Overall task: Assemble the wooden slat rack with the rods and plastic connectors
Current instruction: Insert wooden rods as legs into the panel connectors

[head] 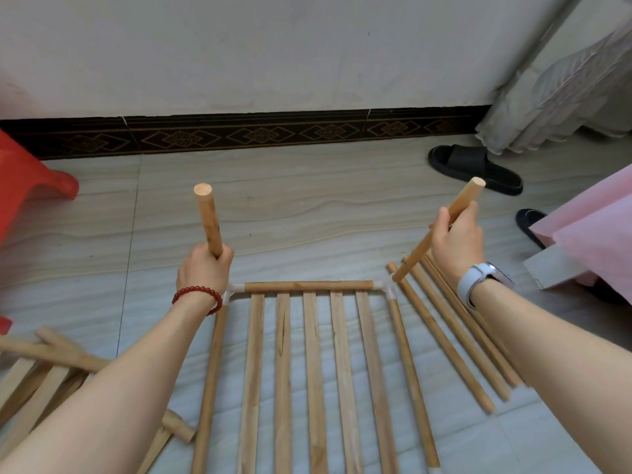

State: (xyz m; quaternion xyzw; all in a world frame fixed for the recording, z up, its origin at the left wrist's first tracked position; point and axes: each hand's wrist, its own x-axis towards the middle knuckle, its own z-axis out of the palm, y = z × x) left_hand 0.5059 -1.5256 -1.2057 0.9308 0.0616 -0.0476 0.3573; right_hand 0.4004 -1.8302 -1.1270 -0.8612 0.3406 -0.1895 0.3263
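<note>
My left hand (205, 268) fists around the upright round wooden rod (208, 218) at the white plastic corner connector (235, 289); my right hand (456, 239) grips the leaning wooden rod (441, 227) entering the right white connector (390, 287). Pushed tilted, it could jam and lift the flat slatted frame (307, 336).

Both forearms reach forward from near edge, bare. Left hand (204, 268) fisted round an upright rod (208, 218), knuckles up, red bead bracelet (198, 297) on wrist. Right hand (456, 242) farther right, fingers curled round a tilted rod (441, 227), thumb along shaft, white watch (478, 280) on wrist.
</note>
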